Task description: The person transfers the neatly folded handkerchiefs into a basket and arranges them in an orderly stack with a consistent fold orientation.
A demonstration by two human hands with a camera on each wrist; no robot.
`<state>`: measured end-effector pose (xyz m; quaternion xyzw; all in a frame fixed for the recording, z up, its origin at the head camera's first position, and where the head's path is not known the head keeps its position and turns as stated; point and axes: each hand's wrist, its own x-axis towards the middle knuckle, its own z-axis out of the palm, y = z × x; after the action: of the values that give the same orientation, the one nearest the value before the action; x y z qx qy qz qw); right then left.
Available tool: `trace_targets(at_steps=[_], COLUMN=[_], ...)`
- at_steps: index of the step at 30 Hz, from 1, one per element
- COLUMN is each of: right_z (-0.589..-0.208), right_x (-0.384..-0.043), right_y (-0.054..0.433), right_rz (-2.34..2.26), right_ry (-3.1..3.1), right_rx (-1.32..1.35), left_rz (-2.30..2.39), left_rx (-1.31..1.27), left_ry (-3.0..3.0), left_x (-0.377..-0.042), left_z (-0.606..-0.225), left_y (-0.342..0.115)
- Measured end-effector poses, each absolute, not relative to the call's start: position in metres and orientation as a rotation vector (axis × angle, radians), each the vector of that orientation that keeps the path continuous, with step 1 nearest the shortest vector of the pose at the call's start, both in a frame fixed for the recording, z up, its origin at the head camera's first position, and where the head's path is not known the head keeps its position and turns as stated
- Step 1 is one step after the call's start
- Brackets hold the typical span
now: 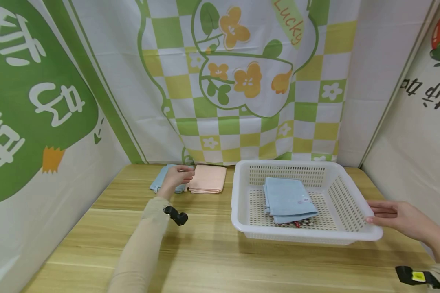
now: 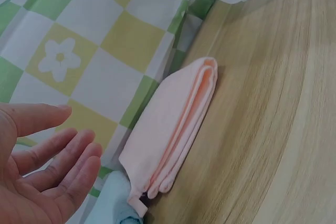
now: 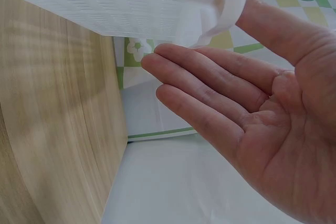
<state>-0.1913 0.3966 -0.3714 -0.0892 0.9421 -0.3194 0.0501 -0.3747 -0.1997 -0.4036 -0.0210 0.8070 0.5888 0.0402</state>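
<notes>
In the head view my left hand [image 1: 177, 178] hovers over a folded light blue cloth [image 1: 163, 179], partly hiding it. Its fingers are relaxed and hold nothing. Just right of that hand lies a folded pink cloth [image 1: 207, 179]; the left wrist view shows the pink cloth's layered edge [image 2: 181, 135] apart from the fingers. My right hand [image 1: 403, 217] is at the right rim of a white plastic basket [image 1: 306, 234], with thumb and fingertips against it. From the right wrist those fingers look straight, the palm facing the camera. Inside the basket, a folded blue cloth [image 1: 287, 199] rests on a patterned cloth [image 1: 297, 224].
The wooden table [image 1: 220, 260] carries everything. A checkered curtain [image 1: 249, 134] hangs at its back edge, right behind the cloths and basket. Printed sheets [image 1: 106, 154] close off the left and right sides.
</notes>
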Motion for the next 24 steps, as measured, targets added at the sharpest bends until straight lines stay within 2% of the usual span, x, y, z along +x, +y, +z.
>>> trace_targets(at_steps=[24], right_z=[-0.37], right_x=[-0.19], right_y=[0.394], right_rz=[-0.991], right_ry=[2.853], right_rx=[-0.234], left_rz=[1.832], left_rx=[-0.136], left_ry=[2.549], left_x=[-0.387], left_z=[-0.417], left_y=[-0.246])
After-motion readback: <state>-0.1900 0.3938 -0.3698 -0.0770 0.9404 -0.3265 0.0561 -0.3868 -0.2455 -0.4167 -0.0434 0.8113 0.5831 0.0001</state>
